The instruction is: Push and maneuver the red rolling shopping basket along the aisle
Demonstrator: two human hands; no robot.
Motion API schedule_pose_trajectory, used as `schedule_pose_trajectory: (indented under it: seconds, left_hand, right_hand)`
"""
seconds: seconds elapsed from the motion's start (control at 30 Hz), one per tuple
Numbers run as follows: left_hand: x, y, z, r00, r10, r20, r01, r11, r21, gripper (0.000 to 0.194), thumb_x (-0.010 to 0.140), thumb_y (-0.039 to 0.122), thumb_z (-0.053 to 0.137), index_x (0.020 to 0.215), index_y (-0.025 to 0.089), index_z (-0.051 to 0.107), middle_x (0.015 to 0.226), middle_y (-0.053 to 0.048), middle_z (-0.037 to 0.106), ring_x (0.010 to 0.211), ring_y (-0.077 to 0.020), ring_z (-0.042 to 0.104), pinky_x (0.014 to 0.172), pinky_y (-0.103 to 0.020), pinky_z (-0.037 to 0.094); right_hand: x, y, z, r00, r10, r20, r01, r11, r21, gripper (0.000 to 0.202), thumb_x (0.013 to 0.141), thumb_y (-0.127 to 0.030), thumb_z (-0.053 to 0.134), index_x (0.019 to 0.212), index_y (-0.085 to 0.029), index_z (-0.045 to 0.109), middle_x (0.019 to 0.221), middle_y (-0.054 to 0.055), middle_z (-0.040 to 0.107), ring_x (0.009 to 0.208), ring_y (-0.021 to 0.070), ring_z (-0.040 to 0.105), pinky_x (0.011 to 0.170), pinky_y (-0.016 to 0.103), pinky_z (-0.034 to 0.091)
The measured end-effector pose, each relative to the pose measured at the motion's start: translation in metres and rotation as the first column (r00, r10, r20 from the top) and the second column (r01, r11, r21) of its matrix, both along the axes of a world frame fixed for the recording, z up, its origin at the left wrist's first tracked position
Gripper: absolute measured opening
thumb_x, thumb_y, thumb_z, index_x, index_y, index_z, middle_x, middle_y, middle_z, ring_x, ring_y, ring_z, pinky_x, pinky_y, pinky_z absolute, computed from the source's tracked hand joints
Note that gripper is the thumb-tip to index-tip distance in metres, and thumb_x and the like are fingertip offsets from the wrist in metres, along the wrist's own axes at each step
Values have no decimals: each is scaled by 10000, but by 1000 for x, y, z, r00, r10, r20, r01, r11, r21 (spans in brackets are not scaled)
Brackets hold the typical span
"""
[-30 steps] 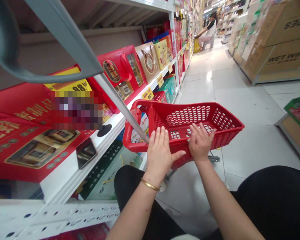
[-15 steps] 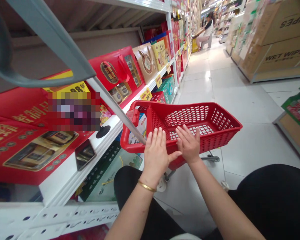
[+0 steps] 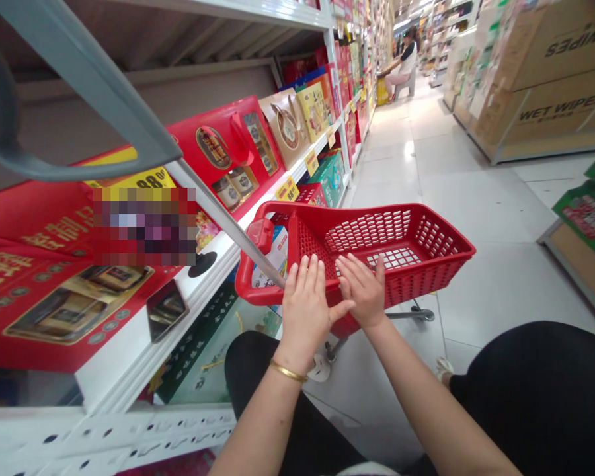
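A red plastic shopping basket (image 3: 426, 274) on wheels, with lattice sides, stands in front of me. My left hand (image 3: 305, 307), with a gold bangle (image 3: 288, 371) at the wrist, lies open with fingers stretched out over its near side. To its right, my right hand (image 3: 363, 291) is open over the same rim, the left thumb reaching close to it. Whether the palms touch the rim is hidden. A grey pole (image 3: 223, 221) runs from the basket up to a grey handle (image 3: 104, 99) at upper left. In the basket's small rear compartment sits a white and blue packet (image 3: 274, 259).
Shelves on the left hold a red gift box (image 3: 228, 155), a beige gift bag (image 3: 283, 125) and a phone-like dark slab (image 3: 166, 309). Cartons (image 3: 560, 109) of wet wipes and green packs (image 3: 586, 215) stand right. Down the aisle (image 3: 391, 178) a person (image 3: 406, 63) sits on a stool.
My right hand has shifted slightly left, closer to my left hand. The view has moved a little; the basket stays in about the same place.
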State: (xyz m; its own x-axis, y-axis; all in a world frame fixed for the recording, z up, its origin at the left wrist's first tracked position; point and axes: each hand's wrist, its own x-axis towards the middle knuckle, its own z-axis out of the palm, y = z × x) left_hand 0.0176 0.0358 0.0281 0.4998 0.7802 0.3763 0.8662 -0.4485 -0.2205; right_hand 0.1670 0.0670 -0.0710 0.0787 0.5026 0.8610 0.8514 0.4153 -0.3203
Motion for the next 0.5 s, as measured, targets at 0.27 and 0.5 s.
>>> schedule_pose_trajectory:
  seconds: [0.27,0.5]
  left_hand:
    - [10,-5,11,998,51,22,-50,998,-36,966,976,784,288,1528,13,473,1612,-213,421,1551,-328,334,1301,-502,174]
    - [54,16,18,996,-85,-31,82,991,-103,911,996,740,320,1564,36,425,1635,-198,395,1567,-328,295,1304,-526,124]
  right_hand:
    - [54,14,-19,939,-282,-198,285,958,-13,348,1036,-202,414,1220,-207,709,1204,59,776,1226,230,689,1292,615,157]
    - [17,5,-9,980,-150,-127,152,988,9,314,1027,-208,462,1218,-232,711,1197,30,781,1146,170,720,1268,464,315]
